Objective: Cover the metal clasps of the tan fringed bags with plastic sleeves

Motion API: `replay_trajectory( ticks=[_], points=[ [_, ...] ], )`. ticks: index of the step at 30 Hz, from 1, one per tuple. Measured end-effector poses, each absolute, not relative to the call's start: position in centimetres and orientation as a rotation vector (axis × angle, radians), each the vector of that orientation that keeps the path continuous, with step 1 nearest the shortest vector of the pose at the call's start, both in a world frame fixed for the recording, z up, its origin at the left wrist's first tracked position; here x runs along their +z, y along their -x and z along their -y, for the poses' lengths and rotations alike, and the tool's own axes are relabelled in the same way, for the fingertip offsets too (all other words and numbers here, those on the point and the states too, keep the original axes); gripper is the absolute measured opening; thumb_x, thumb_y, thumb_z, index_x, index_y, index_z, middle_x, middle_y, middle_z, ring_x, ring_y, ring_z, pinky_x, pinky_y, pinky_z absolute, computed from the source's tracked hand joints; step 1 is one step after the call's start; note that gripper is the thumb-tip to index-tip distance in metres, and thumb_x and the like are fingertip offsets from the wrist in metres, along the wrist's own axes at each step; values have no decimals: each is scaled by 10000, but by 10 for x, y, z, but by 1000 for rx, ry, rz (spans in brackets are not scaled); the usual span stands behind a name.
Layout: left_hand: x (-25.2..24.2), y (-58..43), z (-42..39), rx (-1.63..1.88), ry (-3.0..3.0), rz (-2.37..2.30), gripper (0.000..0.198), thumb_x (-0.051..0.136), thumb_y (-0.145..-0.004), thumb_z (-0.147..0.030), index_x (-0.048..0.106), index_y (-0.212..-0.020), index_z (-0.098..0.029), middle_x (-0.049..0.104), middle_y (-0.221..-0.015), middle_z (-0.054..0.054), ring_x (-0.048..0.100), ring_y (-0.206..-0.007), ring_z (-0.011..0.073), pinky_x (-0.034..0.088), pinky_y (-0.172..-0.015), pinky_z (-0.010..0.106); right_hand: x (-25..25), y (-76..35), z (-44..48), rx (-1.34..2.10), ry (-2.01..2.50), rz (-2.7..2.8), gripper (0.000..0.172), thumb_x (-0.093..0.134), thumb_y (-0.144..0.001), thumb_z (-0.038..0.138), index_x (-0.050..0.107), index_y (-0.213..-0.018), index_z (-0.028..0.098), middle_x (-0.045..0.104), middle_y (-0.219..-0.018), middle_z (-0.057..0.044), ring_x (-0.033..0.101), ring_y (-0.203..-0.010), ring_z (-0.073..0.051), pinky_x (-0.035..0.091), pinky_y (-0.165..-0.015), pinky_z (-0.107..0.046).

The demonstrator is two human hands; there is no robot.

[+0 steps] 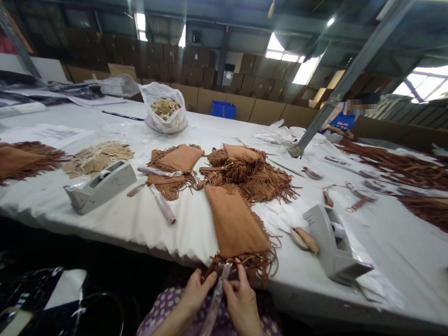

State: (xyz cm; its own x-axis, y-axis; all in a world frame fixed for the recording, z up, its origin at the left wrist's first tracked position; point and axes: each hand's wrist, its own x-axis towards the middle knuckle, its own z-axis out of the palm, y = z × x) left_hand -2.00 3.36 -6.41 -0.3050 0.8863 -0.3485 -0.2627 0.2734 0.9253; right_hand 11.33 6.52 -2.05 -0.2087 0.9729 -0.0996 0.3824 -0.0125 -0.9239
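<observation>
A brown suede bag with fringe lies on the table, its near end hanging at the front edge by my hands. My left hand is closed, thumb against fingers, on a short brown strap at the bag's corner. Pinched in my right hand is a plastic-wrapped strap, just below a metal clasp at the bag's edge. The wrapped strap runs down over my lap. Behind this bag lie a pile of fringed bags and another fringed bag with wrapped straps.
Grey tape dispensers stand left and right. Banana peel lies beside the right one. Further back are a white plastic bag of scraps and a slanting metal post. Another person works at the far right.
</observation>
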Motion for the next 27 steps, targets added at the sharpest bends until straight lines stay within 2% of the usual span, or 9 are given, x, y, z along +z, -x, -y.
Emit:
replay_trajectory(
  ticks=[2, 5, 10, 13, 15, 17, 19, 22, 27],
  points=[
    [-65, 21, -30, 1236, -716, -1481, 509, 567, -722, -647, 566, -784, -141, 565, -605, -13, 523, -547, 132, 377, -525, 231, -19, -118, -61, 1022, 1466, 1766, 627, 563, -823, 427, 416, -1360, 137, 663, -618, -20, 618, -573, -208, 448, -577, -278],
    [-53, 30, -18, 1167, -940, -1558, 420, 445, -841, -562, 512, -682, -179, 468, -529, -49, 447, -492, 113, 321, -496, 226, -15, -123, -62, 702, 1401, 1919, 531, 528, -863, 375, 454, -1349, 174, 691, -795, -82, 646, -668, -221, 486, -646, -300],
    [-8, 42, -10, 1104, -1331, -1669, 299, 433, -895, -381, 538, -689, -190, 566, -628, -11, 506, -591, 135, 335, -573, 245, -3, -109, -78, 431, 885, 2293, 381, 460, -880, 213, 572, -1244, 227, 605, -1164, -136, 592, -1043, -255, 504, -857, -370],
    [13, 47, -18, 1142, -1476, -1645, 245, 508, -866, -391, 593, -763, -186, 613, -733, 19, 548, -678, 163, 391, -627, 258, 9, -98, -85, 587, 785, 2241, 326, 432, -895, 188, 625, -1157, 220, 634, -1100, -121, 610, -1008, -221, 514, -850, -333],
    [19, 51, -27, 1225, -1499, -1620, 264, 557, -838, -413, 612, -956, -183, 641, -876, 51, 580, -772, 189, 450, -702, 285, 18, -94, -88, 773, 865, 2090, 260, 462, -900, 224, 658, -1070, 214, 671, -1003, -96, 637, -929, -204, 525, -803, -297],
    [22, 54, -38, 1287, -1527, -1558, 392, 566, -838, -399, 546, -1171, -193, 626, -1086, 91, 586, -958, 223, 467, -851, 338, 26, -94, -91, 963, 985, 1913, 212, 510, -889, 275, 673, -1009, 213, 696, -951, -73, 655, -879, -201, 528, -769, -281],
    [22, 56, -51, 1268, -1613, -1423, 448, 531, -865, -359, 478, -1284, -211, 580, -1233, 104, 535, -1122, 237, 422, -978, 376, 30, -96, -94, 1119, 1060, 1749, 222, 544, -872, 317, 673, -1014, 206, 709, -956, -68, 663, -878, -209, 528, -774, -285],
    [22, 52, -69, 1147, -1761, -1205, 454, 482, -894, -314, 445, -1339, -232, 576, -1268, 92, 527, -1159, 225, 411, -1015, 370, 31, -103, -100, 1201, 1112, 1565, 269, 575, -845, 359, 676, -1024, 185, 715, -975, -81, 669, -880, -224, 530, -784, -304],
    [11, 44, -91, 1063, -1820, -1158, 404, 429, -915, -323, 494, -1309, -255, 644, -1156, 72, 581, -1068, 215, 453, -957, 351, 28, -114, -106, 1037, 1176, 1578, 259, 592, -828, 366, 700, -976, 183, 722, -921, -84, 672, -822, -222, 534, -726, -295]
  ],
)
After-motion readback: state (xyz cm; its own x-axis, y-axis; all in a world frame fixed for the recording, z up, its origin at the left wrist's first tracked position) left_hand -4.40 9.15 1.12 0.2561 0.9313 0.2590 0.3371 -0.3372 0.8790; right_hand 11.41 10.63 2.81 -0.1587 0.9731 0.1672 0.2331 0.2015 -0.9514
